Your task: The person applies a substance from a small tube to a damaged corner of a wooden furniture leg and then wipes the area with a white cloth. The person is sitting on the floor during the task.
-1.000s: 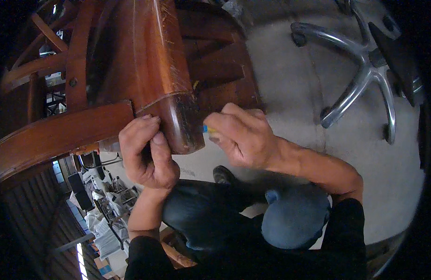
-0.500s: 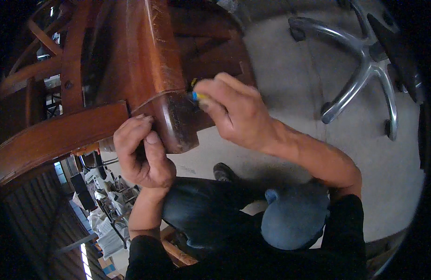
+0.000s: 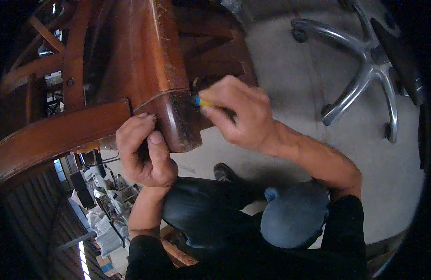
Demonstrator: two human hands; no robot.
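A brown varnished piece of wooden furniture [image 3: 126,56] fills the upper left, with slats and crossed bars. Its rounded end block [image 3: 175,123] has a thin seam across it and scuffed, worn varnish along the edge. My left hand [image 3: 143,151] is closed, its curled fingertips and thumb against the block's left side. In my right hand [image 3: 238,112] is a small tool with a yellow and blue handle [image 3: 200,101], pinched between thumb and fingers. The tool points at the block's right edge beside the seam. Its tip is too blurred to make out.
At the upper right, a chrome star-shaped chair base [image 3: 360,60] stands on the grey floor [image 3: 290,130]. White and dark clutter [image 3: 105,205] lies at the lower left. My blue cap [image 3: 295,214] and dark trousers [image 3: 201,205] show below the hands.
My right hand has shifted slightly right and down with the tool, and more of its yellow handle shows. The left hand keeps its hold, while the view has moved a little.
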